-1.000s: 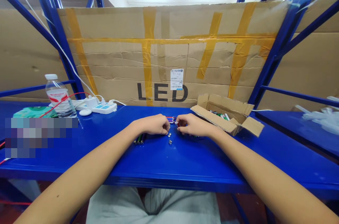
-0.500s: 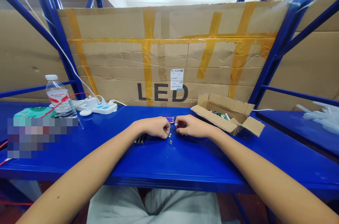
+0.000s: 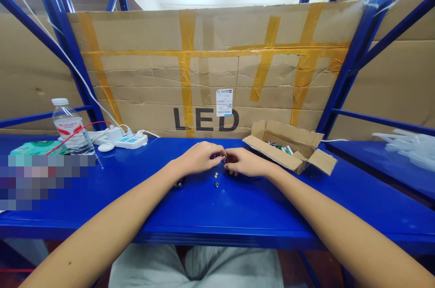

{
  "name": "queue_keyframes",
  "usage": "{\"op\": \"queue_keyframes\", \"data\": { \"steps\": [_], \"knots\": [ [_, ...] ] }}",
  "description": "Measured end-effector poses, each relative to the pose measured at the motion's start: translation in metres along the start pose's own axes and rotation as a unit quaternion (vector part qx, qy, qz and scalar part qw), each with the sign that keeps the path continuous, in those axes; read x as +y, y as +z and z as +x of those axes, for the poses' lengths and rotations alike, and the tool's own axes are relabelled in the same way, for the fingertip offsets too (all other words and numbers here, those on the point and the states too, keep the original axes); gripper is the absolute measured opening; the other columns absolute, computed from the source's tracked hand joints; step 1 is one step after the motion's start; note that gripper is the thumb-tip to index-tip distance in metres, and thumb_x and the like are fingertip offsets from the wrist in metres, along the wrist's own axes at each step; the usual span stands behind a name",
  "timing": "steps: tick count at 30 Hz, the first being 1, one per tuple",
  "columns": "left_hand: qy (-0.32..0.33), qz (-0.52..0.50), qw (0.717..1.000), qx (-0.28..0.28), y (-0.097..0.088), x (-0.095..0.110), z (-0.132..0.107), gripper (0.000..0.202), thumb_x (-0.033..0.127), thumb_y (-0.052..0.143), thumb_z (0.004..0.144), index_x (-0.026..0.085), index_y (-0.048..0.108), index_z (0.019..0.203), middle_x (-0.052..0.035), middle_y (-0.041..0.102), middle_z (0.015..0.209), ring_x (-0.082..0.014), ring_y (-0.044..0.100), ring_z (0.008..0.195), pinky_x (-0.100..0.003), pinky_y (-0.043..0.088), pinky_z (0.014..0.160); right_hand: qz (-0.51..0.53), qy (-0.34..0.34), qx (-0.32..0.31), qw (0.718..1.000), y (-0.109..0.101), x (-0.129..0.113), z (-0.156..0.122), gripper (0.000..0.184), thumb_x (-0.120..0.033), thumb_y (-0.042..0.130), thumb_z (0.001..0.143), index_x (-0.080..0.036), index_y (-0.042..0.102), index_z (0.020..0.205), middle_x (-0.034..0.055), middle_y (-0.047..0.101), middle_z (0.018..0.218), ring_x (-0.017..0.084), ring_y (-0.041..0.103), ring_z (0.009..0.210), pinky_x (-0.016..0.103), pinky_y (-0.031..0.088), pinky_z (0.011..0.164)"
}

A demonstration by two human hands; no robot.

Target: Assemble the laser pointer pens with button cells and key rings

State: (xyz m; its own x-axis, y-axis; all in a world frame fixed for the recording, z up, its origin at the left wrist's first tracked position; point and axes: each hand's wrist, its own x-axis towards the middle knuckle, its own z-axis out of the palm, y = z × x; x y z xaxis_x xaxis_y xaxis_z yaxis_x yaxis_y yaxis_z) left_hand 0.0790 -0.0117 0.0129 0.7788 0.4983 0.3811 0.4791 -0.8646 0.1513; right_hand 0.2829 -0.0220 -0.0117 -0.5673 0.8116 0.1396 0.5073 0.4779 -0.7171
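Note:
My left hand and my right hand meet fingertip to fingertip just above the blue tabletop. A slim, shiny cylindrical piece is pinched upright in my right fingers; its kind is too small to tell. The left fingertips close at the top of that piece, and anything between them is hidden. Toward me, below the hands, lie small metal caps and another silvery bit. Dark slender sticks with shiny ends poke out from under my left wrist.
An open cardboard box at the right holds several small cylinders. On the left are a water bottle, a white power strip with cables, and a green packet. A large cardboard sheet stands behind, between blue posts.
My left hand has moved up and right from beside the metal caps to the piece in my right hand. My right hand stays nearly in place. The view has shifted slightly.

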Motion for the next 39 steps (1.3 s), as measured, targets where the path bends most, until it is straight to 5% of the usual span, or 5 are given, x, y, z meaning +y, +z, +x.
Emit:
{"op": "queue_keyframes", "data": {
  "steps": [8,13,22,32,39],
  "knots": [
    [0.019,0.025,0.999,-0.015,-0.001,0.0,0.0,0.021,0.02,0.053,0.089,0.021,0.071,0.099,-0.0033,0.074,0.097,-0.0168,0.066,0.087,-0.026,0.045,0.079,0.031,0.032,0.015,0.999,-0.001,-0.007,-0.001,0.007,-0.014,0.055,0.079,-0.019,0.052,0.083,0.0,0.064,0.07,0.013,0.06,0.058,0.025,0.049,0.053],
    [-0.006,0.041,0.999,-0.007,-0.008,0.0,-0.001,0.022,0.02,0.052,0.087,0.021,0.071,0.099,-0.0035,0.074,0.093,-0.0169,0.065,0.083,-0.026,0.044,0.075,-0.041,0.014,0.044,0.998,-0.003,-0.006,-0.001,0.015,-0.007,0.053,0.073,-0.018,0.056,0.083,-0.0017,0.062,0.071,0.011,0.056,0.057,0.022,0.043,0.053],
    [-0.027,0.013,0.985,-0.171,-0.009,-0.004,-0.005,0.026,0.014,0.056,0.079,0.025,0.073,0.096,-0.0004,0.071,0.079,-0.0139,0.06,0.066,-0.023,0.037,0.06,-0.1,-0.009,0.028,0.994,-0.005,-0.004,0.0,0.021,-0.006,0.053,0.07,-0.018,0.061,0.085,-0.0014,0.062,0.072,0.013,0.055,0.062,0.025,0.042,0.059],
    [-0.017,-0.003,0.981,-0.194,-0.001,-0.007,-0.004,0.019,0.019,0.059,0.082,0.026,0.072,0.094,-0.0009,0.071,0.083,-0.0161,0.062,0.074,-0.025,0.038,0.065,-0.111,-0.014,0.032,0.993,-0.005,-0.005,0.0,0.018,-0.006,0.055,0.071,-0.017,0.061,0.084,-0.0009,0.061,0.071,0.014,0.054,0.065,0.025,0.041,0.062],
    [-0.087,-0.037,0.968,-0.231,-0.003,0.0,-0.003,0.012,0.016,0.058,0.075,0.021,0.064,0.084,0.0016,0.065,0.075,-0.0129,0.056,0.062,-0.022,0.036,0.053,-0.137,-0.032,0.036,0.989,-0.005,-0.002,0.001,0.018,-0.006,0.057,0.071,-0.017,0.062,0.084,0.0013,0.064,0.08,0.016,0.055,0.073,0.027,0.041,0.068]
  ]
}}
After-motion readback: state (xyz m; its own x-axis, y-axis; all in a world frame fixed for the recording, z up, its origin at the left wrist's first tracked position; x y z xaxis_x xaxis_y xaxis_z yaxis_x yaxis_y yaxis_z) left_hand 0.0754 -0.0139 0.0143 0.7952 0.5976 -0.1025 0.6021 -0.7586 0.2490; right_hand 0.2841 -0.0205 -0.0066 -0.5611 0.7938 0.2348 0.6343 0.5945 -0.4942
